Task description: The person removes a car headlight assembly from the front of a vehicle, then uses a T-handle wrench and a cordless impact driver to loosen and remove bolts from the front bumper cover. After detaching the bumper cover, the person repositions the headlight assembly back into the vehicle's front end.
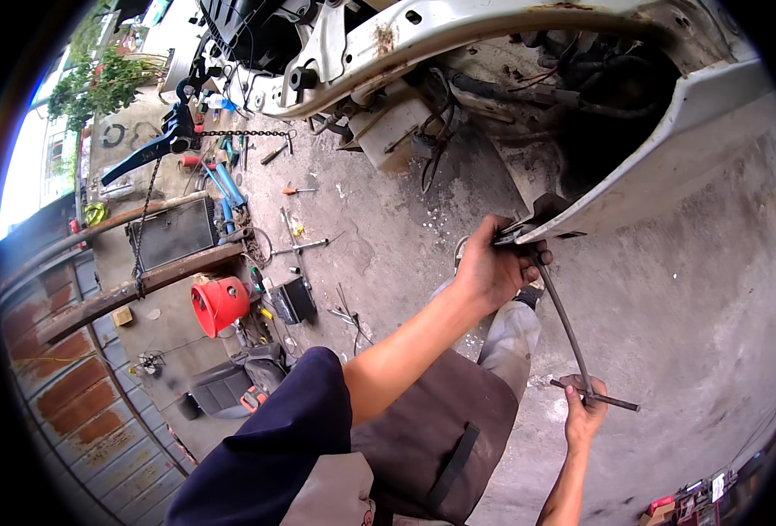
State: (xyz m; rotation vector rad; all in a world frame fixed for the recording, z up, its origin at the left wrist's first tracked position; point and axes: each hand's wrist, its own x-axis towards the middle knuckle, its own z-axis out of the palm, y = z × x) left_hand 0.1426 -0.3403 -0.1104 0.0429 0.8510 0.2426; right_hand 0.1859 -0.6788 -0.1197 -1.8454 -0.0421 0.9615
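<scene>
A T-handle wrench (568, 329), with a long dark shaft and a crossbar, slants between my hands. My right hand (584, 414) is closed round its crossbar at the lower end. My left hand (498, 272) is closed at the lower corner of a white fender (633, 188), its thumb and fingers on the panel's edge. The wrench's far end meets that corner beside my left fingers. Dark bracket-like pieces (546, 210) show there; the fastener itself is hidden. My left forearm crosses the middle of the view.
The car's rusty white front frame (493, 26) spans the top, with a dirty plastic reservoir (392, 127) hanging below. Leftward lie a red bucket (220, 305), a radiator (175, 233), a steel beam (142, 292), a car seat (234, 386), a chain (243, 133) and scattered tools on concrete.
</scene>
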